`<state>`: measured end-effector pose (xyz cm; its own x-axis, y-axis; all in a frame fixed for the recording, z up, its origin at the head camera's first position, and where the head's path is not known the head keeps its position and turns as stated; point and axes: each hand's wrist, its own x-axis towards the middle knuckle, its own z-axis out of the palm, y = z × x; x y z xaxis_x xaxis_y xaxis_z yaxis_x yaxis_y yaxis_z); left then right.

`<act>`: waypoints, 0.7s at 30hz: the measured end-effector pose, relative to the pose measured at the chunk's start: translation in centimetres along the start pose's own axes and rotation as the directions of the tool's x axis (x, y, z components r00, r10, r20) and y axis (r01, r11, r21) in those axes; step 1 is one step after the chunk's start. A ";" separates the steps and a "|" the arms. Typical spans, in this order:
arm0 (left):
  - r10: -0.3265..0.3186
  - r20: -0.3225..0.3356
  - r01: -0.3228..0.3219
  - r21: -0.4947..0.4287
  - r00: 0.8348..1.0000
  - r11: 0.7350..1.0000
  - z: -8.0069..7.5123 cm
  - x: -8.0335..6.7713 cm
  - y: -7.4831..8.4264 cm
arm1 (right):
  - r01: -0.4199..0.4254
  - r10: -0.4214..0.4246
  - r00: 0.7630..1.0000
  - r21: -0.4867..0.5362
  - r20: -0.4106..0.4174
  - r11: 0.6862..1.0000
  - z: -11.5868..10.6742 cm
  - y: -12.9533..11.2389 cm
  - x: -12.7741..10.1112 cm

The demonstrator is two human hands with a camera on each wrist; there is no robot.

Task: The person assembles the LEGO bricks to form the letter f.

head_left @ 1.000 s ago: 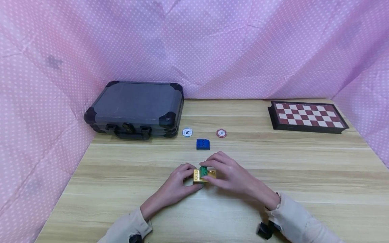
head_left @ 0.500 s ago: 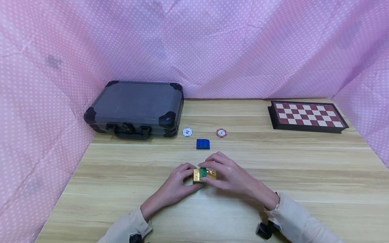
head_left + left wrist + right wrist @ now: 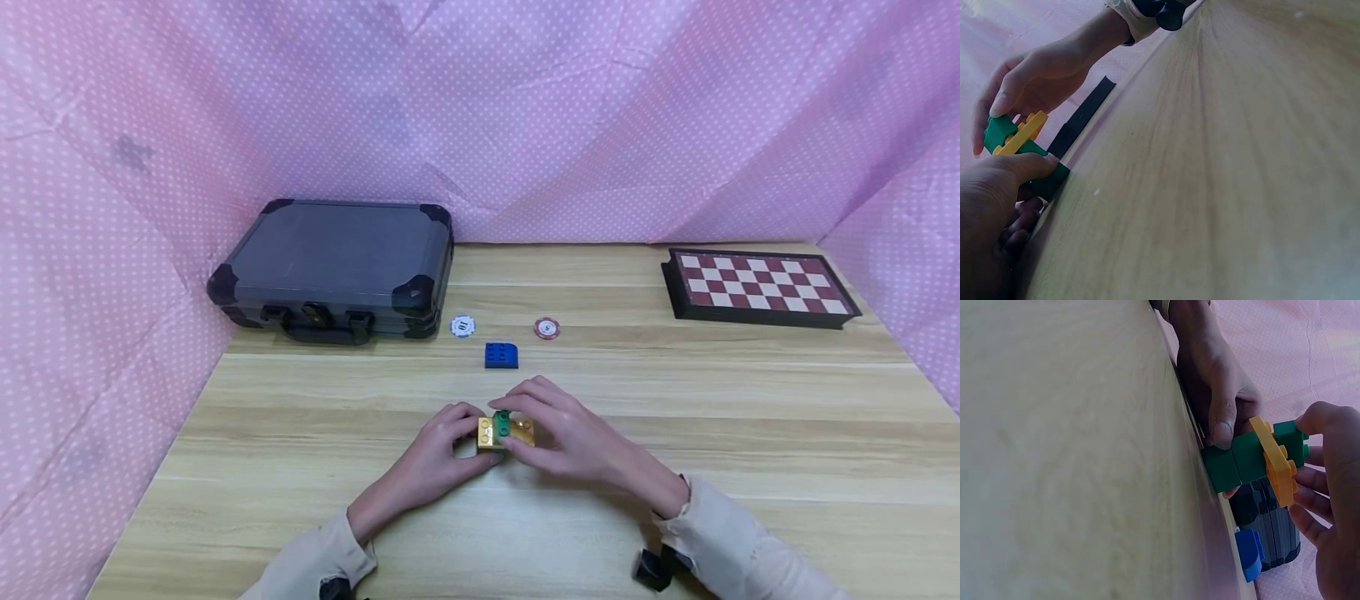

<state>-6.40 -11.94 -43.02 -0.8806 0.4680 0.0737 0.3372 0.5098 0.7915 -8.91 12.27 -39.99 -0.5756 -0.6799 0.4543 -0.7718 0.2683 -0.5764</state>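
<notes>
A small stack of toy building bricks stands on the table between both hands. In the right wrist view, two green bricks (image 3: 1235, 464) form its lower part, a yellow brick (image 3: 1276, 465) lies across them, and a smaller green brick (image 3: 1289, 439) is at the top, right against the yellow one's studded face. My left hand (image 3: 437, 451) grips the lower green bricks, its thumb (image 3: 1034, 166) along their side. From the other side, my right hand (image 3: 562, 429) pinches the top green brick between thumb and fingers. The yellow brick sticks out under the right hand.
A blue brick (image 3: 501, 356) lies behind the stack. Beyond it are a white-and-blue poker chip (image 3: 462, 326) and a red one (image 3: 547, 328). A grey case (image 3: 337, 258) stands back left, a chessboard box (image 3: 761, 287) back right. Pink dotted cloth (image 3: 555, 125) surrounds the table.
The top green brick and the right fingertips shift slightly over the yellow brick, and the green brick's angle changes a little. The left hand stays in place on the lower bricks.
</notes>
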 end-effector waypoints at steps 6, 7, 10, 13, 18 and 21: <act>-0.002 0.003 0.002 0.000 1.000 1.000 0.0 -0.1 0.0 | -0.015 0.015 1.000 0.015 -0.018 1.000 0.3 0.0 0.0; -0.001 0.004 0.001 0.002 1.000 1.000 0.0 -0.1 0.0 | -0.018 0.018 1.000 0.019 -0.019 1.000 0.3 -0.1 0.0; 0.002 0.005 -0.002 0.005 1.000 1.000 0.0 0.0 0.0 | -0.029 0.029 0.999 0.031 -0.017 0.999 0.4 -0.1 0.0; 0.005 0.001 -0.005 0.008 1.000 1.000 0.0 0.1 0.0 | -0.037 0.038 0.999 0.043 -0.012 0.998 0.3 -0.1 0.1; 0.014 -0.004 -0.014 0.014 1.000 1.000 0.0 0.2 -0.1 | -0.042 0.043 0.999 0.066 -0.012 0.997 0.4 0.0 0.0; 0.023 -0.005 -0.023 0.013 1.000 1.000 0.0 0.1 -0.1 | -0.040 0.041 0.999 0.075 -0.013 0.996 0.5 0.2 -0.2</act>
<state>-6.57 -11.92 -43.15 -0.8742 0.4761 0.0952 0.3619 0.5084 0.7814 -8.82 12.07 -40.53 -0.6106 -0.6592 0.4390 -0.7255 0.2433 -0.6438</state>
